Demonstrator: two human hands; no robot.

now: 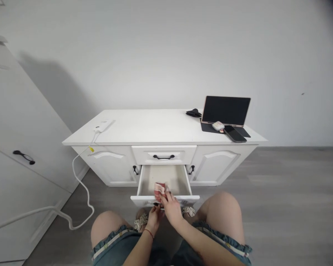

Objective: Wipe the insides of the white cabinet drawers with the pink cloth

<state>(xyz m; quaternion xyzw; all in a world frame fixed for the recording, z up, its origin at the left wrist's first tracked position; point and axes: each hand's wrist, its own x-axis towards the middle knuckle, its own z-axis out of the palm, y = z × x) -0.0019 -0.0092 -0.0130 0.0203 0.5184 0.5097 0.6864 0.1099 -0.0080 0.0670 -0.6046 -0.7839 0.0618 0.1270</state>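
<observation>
I squat before a low white cabinet whose lower middle drawer is pulled out. My right hand reaches over the drawer's front edge and pinches a small red and white object inside the drawer. My left hand is below the drawer front, fingers curled at its dark handle. The upper drawer with a black handle stays closed.
On the cabinet top at the right stand a dark tablet on a keyboard case, a phone, a small white case and a black item. A white charger with a cable trails to the floor. A tall white cupboard is at left.
</observation>
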